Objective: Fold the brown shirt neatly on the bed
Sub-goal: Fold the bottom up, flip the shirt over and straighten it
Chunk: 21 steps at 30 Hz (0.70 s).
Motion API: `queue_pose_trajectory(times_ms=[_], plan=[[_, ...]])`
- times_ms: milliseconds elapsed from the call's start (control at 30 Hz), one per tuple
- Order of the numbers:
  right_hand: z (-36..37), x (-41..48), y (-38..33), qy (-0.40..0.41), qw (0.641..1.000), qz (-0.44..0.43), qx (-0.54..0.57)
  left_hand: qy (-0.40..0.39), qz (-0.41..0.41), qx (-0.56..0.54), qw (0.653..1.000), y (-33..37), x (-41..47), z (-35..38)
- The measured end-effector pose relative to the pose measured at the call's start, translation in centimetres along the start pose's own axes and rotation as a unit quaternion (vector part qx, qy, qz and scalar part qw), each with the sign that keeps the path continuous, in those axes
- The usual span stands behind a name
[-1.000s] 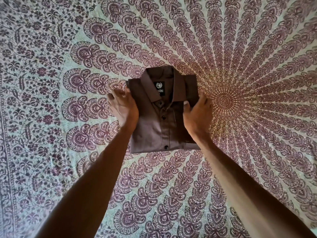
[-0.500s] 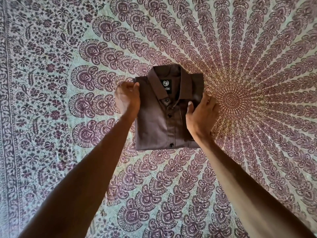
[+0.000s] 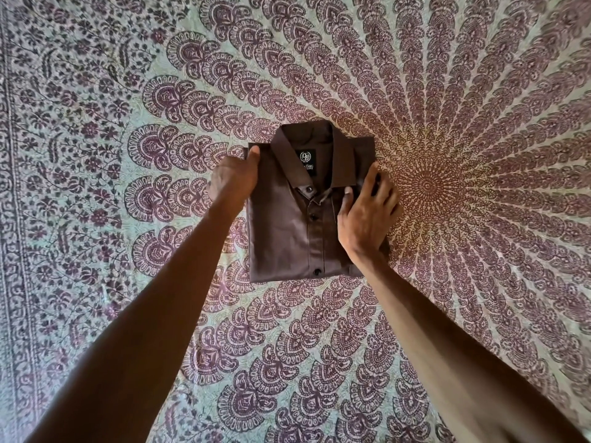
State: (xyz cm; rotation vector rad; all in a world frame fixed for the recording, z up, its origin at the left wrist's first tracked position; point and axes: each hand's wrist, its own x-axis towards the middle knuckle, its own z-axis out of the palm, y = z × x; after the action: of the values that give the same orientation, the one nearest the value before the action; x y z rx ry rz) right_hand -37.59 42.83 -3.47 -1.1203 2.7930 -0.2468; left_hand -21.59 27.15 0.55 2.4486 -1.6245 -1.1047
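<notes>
Tidying-up stage, by the looks of it: the folding proper seems done, and the packet is only being squared up. Nearest the camera, the mandala-print bedspread (image 3: 287, 362) is being crossed by two bare forearms. The brown shirt (image 3: 287, 238) is being supported flat on it, roughly mid-bed. It's folded into a tight rectangle, front up and placket fastened, with the bottom button (image 3: 317, 270) close to the near fold.

Its right side is being pressed by the right hand (image 3: 367, 219), fingers spread wide, nothing gripped. Its left edge is being touched by the left hand (image 3: 235, 182), thumb on top. The fingers are being hidden, so a pinch can't be told.

Farther off, a black label (image 3: 306, 158) is being framed by the collar (image 3: 343, 167).

Next up, probably: the edges need nudging parallel, and the hands need lifting straight off so nothing is being dragged crooked.
</notes>
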Motion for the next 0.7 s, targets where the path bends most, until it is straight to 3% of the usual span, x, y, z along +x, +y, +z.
queue_pose_trajectory(times_ms=[167,267,333,400,500,633,700], plan=[[0.1,0.0,0.1,0.003,1.0,0.0,0.004,-0.034,0.018,-0.063,0.997,-0.1,0.9,-0.6],[0.3,0.0,0.2,-0.001,1.0,0.001,0.005,-0.03,-0.009,0.023,0.999,0.0,1.4,-1.1],[0.4,0.1,0.2,-0.004,1.0,0.002,0.002,0.002,-0.011,0.008,1.0,-0.1,1.3,-1.1],[0.4,0.1,0.2,-0.003,1.0,0.002,0.0,-0.024,0.014,-0.002,1.0,-0.4,1.2,-0.5],[0.4,0.1,0.2,-0.004,1.0,0.003,-0.003,0.037,0.015,-0.134,0.99,-1.3,1.0,0.2],[0.2,0.3,0.3,-0.013,1.0,-0.003,-0.002,0.1,0.033,-0.145,0.984,-1.3,1.0,0.7],[0.0,0.4,0.8,-0.011,0.999,-0.034,-0.02,0.13,0.049,-0.101,0.985,-1.4,0.7,1.7]])
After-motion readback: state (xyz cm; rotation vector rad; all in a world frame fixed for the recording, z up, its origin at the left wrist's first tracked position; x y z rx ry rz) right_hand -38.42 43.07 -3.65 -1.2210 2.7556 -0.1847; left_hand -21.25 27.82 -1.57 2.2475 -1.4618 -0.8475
